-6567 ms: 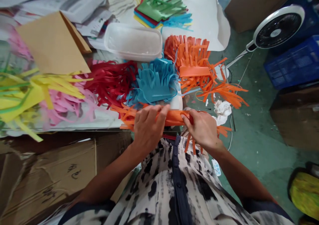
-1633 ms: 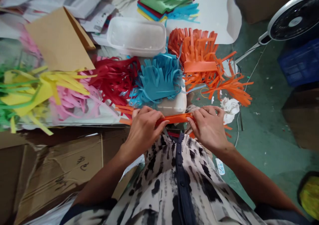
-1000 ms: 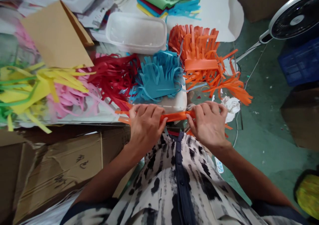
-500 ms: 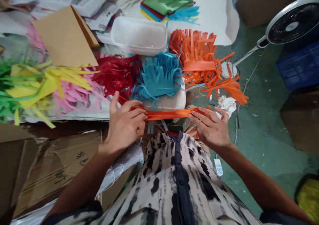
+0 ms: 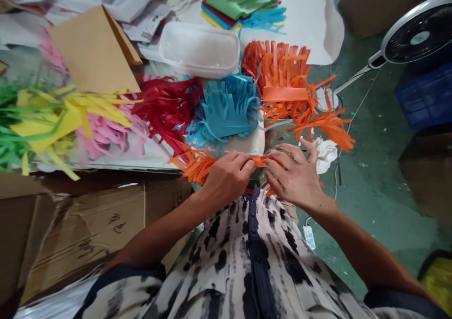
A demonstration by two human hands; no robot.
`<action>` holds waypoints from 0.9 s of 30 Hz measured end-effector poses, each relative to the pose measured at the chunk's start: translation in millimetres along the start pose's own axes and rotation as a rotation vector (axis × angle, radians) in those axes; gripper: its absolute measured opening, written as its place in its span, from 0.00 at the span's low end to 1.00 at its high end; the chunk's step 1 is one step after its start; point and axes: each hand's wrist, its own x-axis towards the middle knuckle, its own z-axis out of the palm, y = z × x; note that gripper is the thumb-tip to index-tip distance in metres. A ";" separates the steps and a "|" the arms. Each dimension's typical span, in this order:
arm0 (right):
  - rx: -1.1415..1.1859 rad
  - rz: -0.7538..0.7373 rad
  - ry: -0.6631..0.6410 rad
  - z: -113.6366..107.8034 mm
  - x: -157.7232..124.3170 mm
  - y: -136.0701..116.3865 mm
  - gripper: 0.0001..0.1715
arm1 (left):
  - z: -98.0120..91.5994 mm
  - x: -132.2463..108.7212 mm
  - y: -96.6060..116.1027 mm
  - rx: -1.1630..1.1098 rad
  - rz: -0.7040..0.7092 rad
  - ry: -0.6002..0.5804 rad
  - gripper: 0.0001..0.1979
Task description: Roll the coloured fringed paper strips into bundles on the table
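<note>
My left hand (image 5: 228, 178) grips a strip of orange paper fringe (image 5: 194, 165), whose cut strands fan out to the left. My right hand (image 5: 291, 175) holds the strip's other end (image 5: 261, 161) close to my left fingers, its own fingers spread. Both hands are just in front of a white foam block (image 5: 249, 144). Piled beyond them are a blue paper fringe (image 5: 226, 111), an orange one (image 5: 278, 69) and a red one (image 5: 165, 109). Farther left lie pink (image 5: 106, 135) and yellow-green fringes (image 5: 45, 121).
A translucent plastic tub (image 5: 199, 50) and a stack of coloured cut sheets (image 5: 240, 3) stand beyond the fringes, among papers and a tan card (image 5: 95, 55). Cardboard (image 5: 84, 234) lies at lower left. Crumpled tissue (image 5: 325, 154), a fan (image 5: 420, 36) and a blue crate (image 5: 427, 100) are right.
My hands have moved together. The orange strip, stretched flat between them half a second ago, is now gathered up, and its fringe shows to the left of my left hand.
</note>
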 end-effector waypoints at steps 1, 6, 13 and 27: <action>-0.001 -0.008 -0.011 1.7 1.1 0.0 0.09 | -1.1 -0.5 -0.8 -0.012 -0.002 0.007 0.10; -0.015 -0.057 0.053 11.6 4.5 1.6 0.12 | 0.1 0.7 -2.7 -0.054 -0.012 0.046 0.09; 0.031 -0.009 0.051 12.7 11.6 -3.8 0.09 | 8.1 0.5 -6.3 -0.001 0.012 0.063 0.08; 0.312 0.290 0.036 0.8 -1.0 3.2 0.11 | -11.0 -27.2 -34.4 -0.162 -0.242 0.057 0.09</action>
